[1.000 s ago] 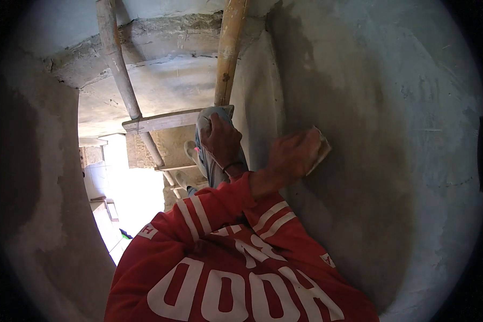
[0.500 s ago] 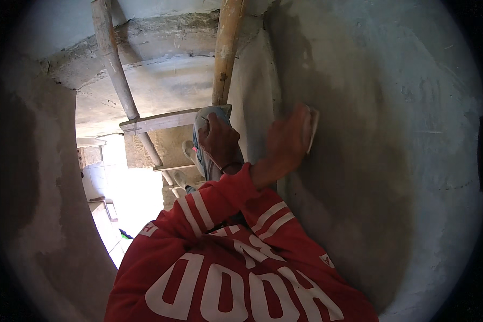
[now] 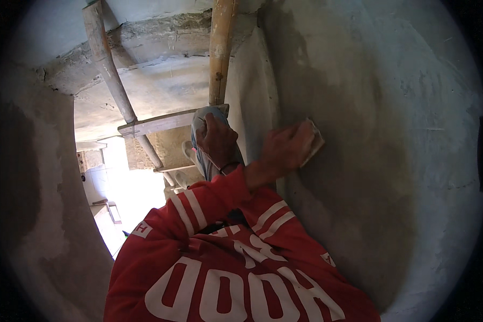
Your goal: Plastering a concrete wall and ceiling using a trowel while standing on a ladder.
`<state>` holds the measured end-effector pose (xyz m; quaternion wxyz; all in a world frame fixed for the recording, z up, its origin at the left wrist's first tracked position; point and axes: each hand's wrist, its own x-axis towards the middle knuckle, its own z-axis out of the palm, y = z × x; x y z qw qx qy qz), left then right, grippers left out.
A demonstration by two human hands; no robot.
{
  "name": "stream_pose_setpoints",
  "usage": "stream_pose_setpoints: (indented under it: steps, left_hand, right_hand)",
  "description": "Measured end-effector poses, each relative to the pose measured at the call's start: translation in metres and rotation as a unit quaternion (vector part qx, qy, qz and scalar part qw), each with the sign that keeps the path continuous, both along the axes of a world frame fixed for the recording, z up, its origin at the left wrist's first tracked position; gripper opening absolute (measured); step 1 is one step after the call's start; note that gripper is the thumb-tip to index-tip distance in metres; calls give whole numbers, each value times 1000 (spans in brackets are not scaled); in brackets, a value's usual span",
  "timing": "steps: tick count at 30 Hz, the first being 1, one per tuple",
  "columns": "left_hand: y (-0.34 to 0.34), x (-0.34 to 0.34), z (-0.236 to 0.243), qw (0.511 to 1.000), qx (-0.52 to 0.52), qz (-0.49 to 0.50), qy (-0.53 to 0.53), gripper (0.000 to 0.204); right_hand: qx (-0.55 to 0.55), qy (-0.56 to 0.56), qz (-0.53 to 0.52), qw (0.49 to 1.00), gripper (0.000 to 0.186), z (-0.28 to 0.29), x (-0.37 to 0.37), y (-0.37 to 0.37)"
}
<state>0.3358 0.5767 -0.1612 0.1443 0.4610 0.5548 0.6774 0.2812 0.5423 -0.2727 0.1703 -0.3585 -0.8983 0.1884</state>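
Over the link, I have the left arm (image 3: 212, 196) crossed on top of the right arm (image 3: 271, 217), elbow bent and forearm angled to my right. Out on that side, my left grip (image 3: 287, 146) is closed, its fingers blurred. My right grip (image 3: 218, 140) lies by the bent knee (image 3: 200, 116), fingers curled.
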Motion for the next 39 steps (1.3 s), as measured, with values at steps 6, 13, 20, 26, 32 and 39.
stream_pose_setpoints:
  steps: [6,13,20,26,32,39]
  left_hand:
    - [42,-34,3,982,-164,79,-44,19]
    - [11,-2,-29,970,-223,85,-33,20]
    - [17,5,-13,970,-193,144,-27,25]
    - [8,-3,5,969,-229,73,-59,21]
    - [-8,18,24,994,-68,67,-54,18]
    - [14,-5,23,981,-163,92,-41,28]
  right_hand:
    - [-30,-11,-7,999,18,-7,-1,-1]
    - [-22,-19,-7,1000,22,1,0,-1]
    - [10,-1,6,1000,22,0,1,-1]
    - [-10,-15,-9,1000,21,-3,3,-2]
    - [-31,2,0,1000,20,3,2,-1]
    - [-24,-25,2,999,19,2,-4,-2]
